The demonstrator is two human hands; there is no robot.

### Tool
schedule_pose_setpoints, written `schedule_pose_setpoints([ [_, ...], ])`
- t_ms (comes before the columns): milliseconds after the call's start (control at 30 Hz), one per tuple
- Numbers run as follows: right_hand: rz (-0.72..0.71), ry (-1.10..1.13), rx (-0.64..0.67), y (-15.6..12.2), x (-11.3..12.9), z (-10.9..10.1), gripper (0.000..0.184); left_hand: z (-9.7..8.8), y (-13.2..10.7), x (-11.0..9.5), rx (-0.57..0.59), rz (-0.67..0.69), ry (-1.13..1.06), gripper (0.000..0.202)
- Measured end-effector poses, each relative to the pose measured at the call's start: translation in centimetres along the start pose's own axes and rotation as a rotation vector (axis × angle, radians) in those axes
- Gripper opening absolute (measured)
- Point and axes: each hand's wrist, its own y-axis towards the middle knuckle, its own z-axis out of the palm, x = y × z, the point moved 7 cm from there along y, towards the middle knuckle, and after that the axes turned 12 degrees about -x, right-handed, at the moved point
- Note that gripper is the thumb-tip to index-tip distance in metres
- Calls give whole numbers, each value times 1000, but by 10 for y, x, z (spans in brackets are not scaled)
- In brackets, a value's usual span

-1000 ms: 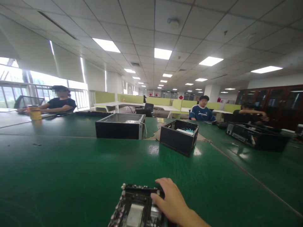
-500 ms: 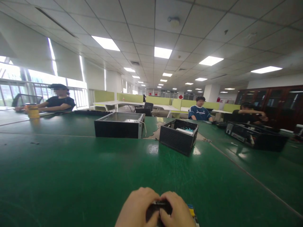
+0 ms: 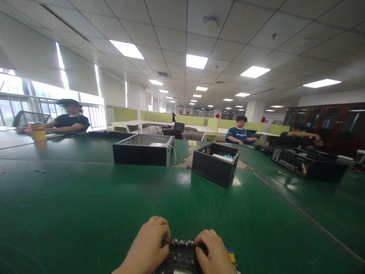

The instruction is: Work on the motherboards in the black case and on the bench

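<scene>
A dark motherboard (image 3: 182, 258) lies at the near edge of the view, partly covered by my hands and cut off by the frame. My left hand (image 3: 149, 243) is at its left side, fingers curled and pinching a small dark piece that I cannot make out. At the right side, my right hand (image 3: 213, 251) has its thumb and fingers closed around a dark part, also too hidden to name. Blue and yellow connectors (image 3: 232, 255) show just beyond the right hand.
Ahead on the green table (image 3: 114, 205) stand a black computer case (image 3: 142, 154) and a smaller open case (image 3: 213, 167). Another open case (image 3: 310, 165) lies to the right. A jar of amber liquid (image 3: 38, 133) stands far left. Several people sit around the table.
My hands were close together over the dark part; now they are apart, the left one moved left, and the board between them shows. The person in blue has moved their arms.
</scene>
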Motion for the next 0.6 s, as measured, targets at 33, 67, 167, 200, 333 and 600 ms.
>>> schedule_pose_setpoints([
  [33,2,-1,-1,0,0,0,18,0,0,0,1,0,0,18],
  [67,5,-2,-2,0,0,0,18,0,1,1,4,-2,2,17],
  [167,18,-1,-10,-1,1,-1,17,-1,2,2,18,-11,13,17],
  [200,22,4,-12,-1,2,-2,17,-1,3,2,19,-14,14,17],
  [333,28,21,-3,-2,5,-4,19,-1,2,5,21,-13,17,18],
  [600,40,-3,18,-1,6,-7,19,-2,2,8,12,-2,-5,20],
])
